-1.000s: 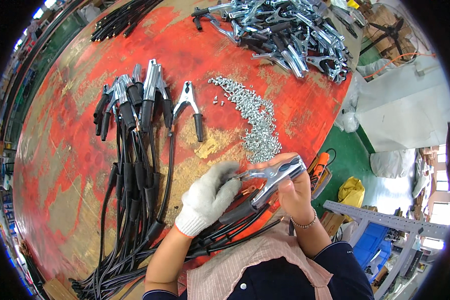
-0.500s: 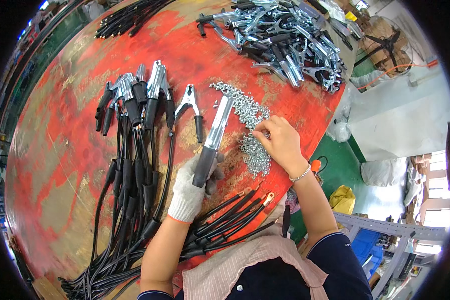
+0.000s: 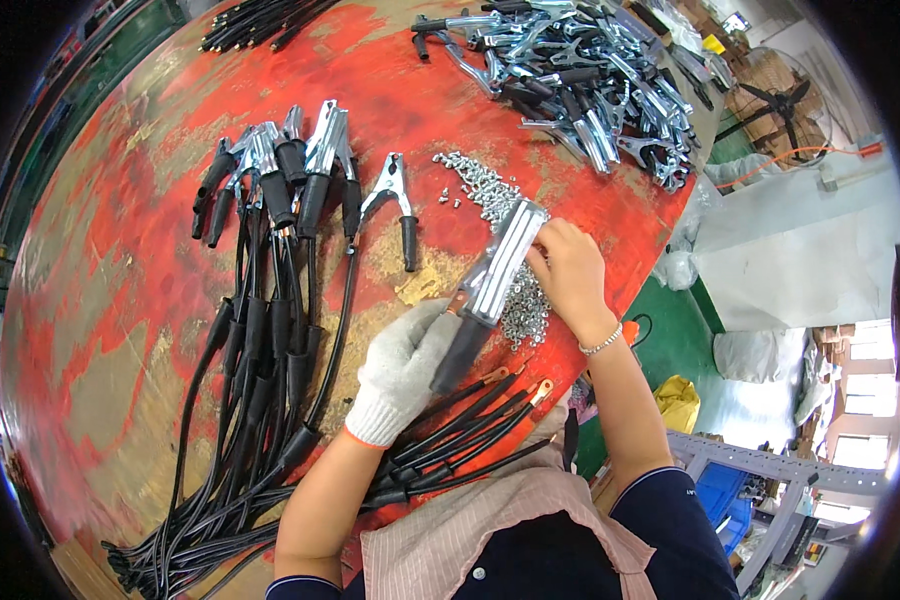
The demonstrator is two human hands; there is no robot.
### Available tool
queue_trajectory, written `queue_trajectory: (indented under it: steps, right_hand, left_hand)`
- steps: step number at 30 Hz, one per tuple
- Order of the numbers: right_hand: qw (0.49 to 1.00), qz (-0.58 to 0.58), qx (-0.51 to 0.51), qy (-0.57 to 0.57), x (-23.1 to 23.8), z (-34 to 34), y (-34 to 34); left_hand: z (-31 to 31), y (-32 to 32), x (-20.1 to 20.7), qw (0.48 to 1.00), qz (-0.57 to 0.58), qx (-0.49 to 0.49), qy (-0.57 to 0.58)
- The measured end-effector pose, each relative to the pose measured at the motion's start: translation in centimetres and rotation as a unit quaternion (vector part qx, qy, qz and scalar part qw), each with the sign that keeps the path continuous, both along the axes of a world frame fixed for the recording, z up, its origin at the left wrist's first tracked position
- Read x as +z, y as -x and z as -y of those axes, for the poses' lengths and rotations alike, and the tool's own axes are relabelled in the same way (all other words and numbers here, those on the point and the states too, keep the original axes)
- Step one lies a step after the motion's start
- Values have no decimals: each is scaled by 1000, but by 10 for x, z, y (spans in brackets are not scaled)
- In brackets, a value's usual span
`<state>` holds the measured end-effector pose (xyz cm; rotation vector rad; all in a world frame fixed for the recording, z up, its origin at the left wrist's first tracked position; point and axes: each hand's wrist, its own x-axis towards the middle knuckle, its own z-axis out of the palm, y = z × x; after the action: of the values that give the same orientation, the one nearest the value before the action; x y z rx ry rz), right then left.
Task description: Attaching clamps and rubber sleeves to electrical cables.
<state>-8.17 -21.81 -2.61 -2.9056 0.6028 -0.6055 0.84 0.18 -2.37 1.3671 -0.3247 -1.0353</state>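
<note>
My left hand [image 3: 400,365], in a white knitted glove, is closed around the black-sleeved handle of a silver spring clamp [image 3: 505,268]. The clamp tilts up to the right, and a small copper-coloured piece [image 3: 458,302] shows at its side by my fingers. My bare right hand [image 3: 570,270], with a beaded bracelet on the wrist, has bent fingers beside the clamp's upper part. Its fingertips are partly hidden behind the clamp, so what they pinch cannot be seen. Beneath both lies a pile of small silver nuts [image 3: 485,190]. One loose clamp [image 3: 390,190] rests left of the nuts.
Clamps attached to black cables [image 3: 260,370] lie in a bundle at left. Cables with copper ring lugs [image 3: 542,390] lie near my body. A large heap of clamps [image 3: 590,80] sits at the far right, and more black cables [image 3: 260,22] at the far left of the red table [image 3: 120,290].
My left hand has tilted the clamp rightward, over the nuts. My right hand has stayed near the nuts, its fingertips now beside the clamp. The view has shifted slightly.
</note>
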Motion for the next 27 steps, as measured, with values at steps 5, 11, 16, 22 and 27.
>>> queue_trajectory:
  steps: [5,11,16,22,27]
  right_hand:
    - [996,55,9,-67,-8,-8,7]
    - [994,77,12,-79,-6,-6,4]
    - [998,-7,61,-30,-4,-5,3]
    - [987,-77,136,28,-3,4,-3]
    - [977,-121,154,87,2,5,-15]
  left_hand:
    - [-1,1,2,998,53,-35,4]
    - [-2,-3,-2,996,-60,48,46]
    - [-1,-9,12,993,-99,61,14]
    - [0,-5,13,992,-98,58,45]
    - [-2,-3,0,997,-50,39,47]
